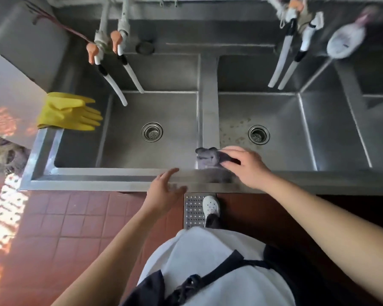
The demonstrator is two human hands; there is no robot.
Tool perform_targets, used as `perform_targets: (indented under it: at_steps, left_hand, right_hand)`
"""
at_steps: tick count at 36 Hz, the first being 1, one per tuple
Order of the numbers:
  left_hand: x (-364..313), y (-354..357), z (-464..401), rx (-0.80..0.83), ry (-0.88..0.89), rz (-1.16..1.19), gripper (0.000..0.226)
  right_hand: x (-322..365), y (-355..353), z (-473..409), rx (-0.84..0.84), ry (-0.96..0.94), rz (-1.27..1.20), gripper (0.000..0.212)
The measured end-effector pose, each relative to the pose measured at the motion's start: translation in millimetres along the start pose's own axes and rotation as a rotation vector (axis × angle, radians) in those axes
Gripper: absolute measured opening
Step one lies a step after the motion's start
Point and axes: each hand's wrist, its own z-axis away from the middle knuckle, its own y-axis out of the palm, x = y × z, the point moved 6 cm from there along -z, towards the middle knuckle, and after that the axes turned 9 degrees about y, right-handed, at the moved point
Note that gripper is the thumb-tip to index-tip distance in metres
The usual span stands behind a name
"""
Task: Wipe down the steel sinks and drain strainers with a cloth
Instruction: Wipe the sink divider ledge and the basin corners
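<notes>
Two steel sink basins lie below me, the left basin point(124, 151) and the middle basin point(296, 155), each with a round drain strainer, one point(152, 132) on the left and one point(258, 134) in the middle. A crumpled grey-purple cloth point(208, 157) lies on the divider between them, near the front rim. My right hand point(245, 166) presses on the cloth's right part with fingers spread over it. My left hand point(164, 191) rests open on the front rim point(97, 173), holding nothing. Brownish stains speckle the middle basin's floor.
Yellow rubber gloves point(69, 111) hang over the left rim. White faucet hoses hang over the left basin point(119, 85) and the middle basin point(290, 62). A third basin point(376, 120) lies at the right, a pale bottle point(345, 43) above it. A floor drain grate point(194, 209) and my white shoe point(211, 206) are below.
</notes>
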Motion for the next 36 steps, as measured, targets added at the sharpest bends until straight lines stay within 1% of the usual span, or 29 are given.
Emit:
perform_targets:
  at_steps: [2, 3, 6, 9, 11, 14, 16, 19, 22, 24, 25, 26, 28, 30, 33, 35, 36]
  left_hand:
    - [-18, 1, 3, 0.032, 0.055, 0.127, 0.065]
    - [-28, 3, 3, 0.048, 0.093, 0.181, 0.068]
    - [-64, 11, 2, 0.084, 0.230, 0.313, 0.074]
    - [-99, 20, 5, 0.126, 0.340, 0.466, 0.074]
    - [-118, 28, 8, 0.180, 0.359, 0.601, 0.072]
    - [-138, 38, 11, 0.307, 0.353, 0.860, 0.063]
    - [-147, 42, 12, 0.384, 0.363, 0.939, 0.060]
    - [-156, 46, 15, 0.456, 0.375, 0.985, 0.064]
    - [-159, 47, 14, 0.389, 0.396, 0.928, 0.048]
    - [-158, 51, 11, 0.336, 0.373, 0.883, 0.038]
    - [-158, 53, 9, 0.317, 0.360, 0.864, 0.034]
    - [-158, 57, 6, 0.304, 0.348, 0.849, 0.033]
    - [-162, 65, -2, 0.273, 0.319, 0.826, 0.035]
    - [-173, 74, -12, 0.254, 0.290, 0.786, 0.041]
    - [-193, 88, -27, 0.306, 0.293, 0.717, 0.047]
    - [-204, 97, -36, 0.352, 0.297, 0.668, 0.053]
    - [-207, 102, -41, 0.359, 0.296, 0.637, 0.059]
  right_hand:
    - [1, -13, 22, -0.027, 0.062, -0.332, 0.022]
    - [2, -18, 33, -0.038, 0.091, -0.484, 0.021]
    - [-1, -30, 62, -0.108, 0.130, -0.759, 0.019]
    - [-3, -35, 89, -0.099, 0.179, -0.918, 0.018]
    - [-4, -37, 105, -0.045, 0.200, -0.982, 0.018]
    - [-8, -42, 121, 0.059, 0.183, -1.086, 0.030]
    - [-10, -46, 128, 0.124, 0.161, -1.149, 0.036]
    - [-16, -47, 129, 0.205, 0.155, -1.186, 0.038]
    - [-26, -45, 120, 0.267, 0.176, -1.153, 0.038]
    - [-29, -44, 113, 0.325, 0.150, -1.064, 0.035]
    - [-31, -44, 109, 0.329, 0.128, -0.996, 0.035]
    - [-35, -46, 104, 0.291, 0.105, -0.922, 0.037]
    - [-45, -55, 91, 0.157, 0.066, -0.808, 0.040]
    - [-59, -66, 78, 0.084, 0.049, -0.743, 0.034]
    - [-77, -87, 65, 0.119, 0.012, -0.727, 0.029]
    - [-88, -104, 59, 0.171, -0.025, -0.821, 0.026]
    - [-93, -113, 56, 0.204, -0.019, -0.896, 0.026]
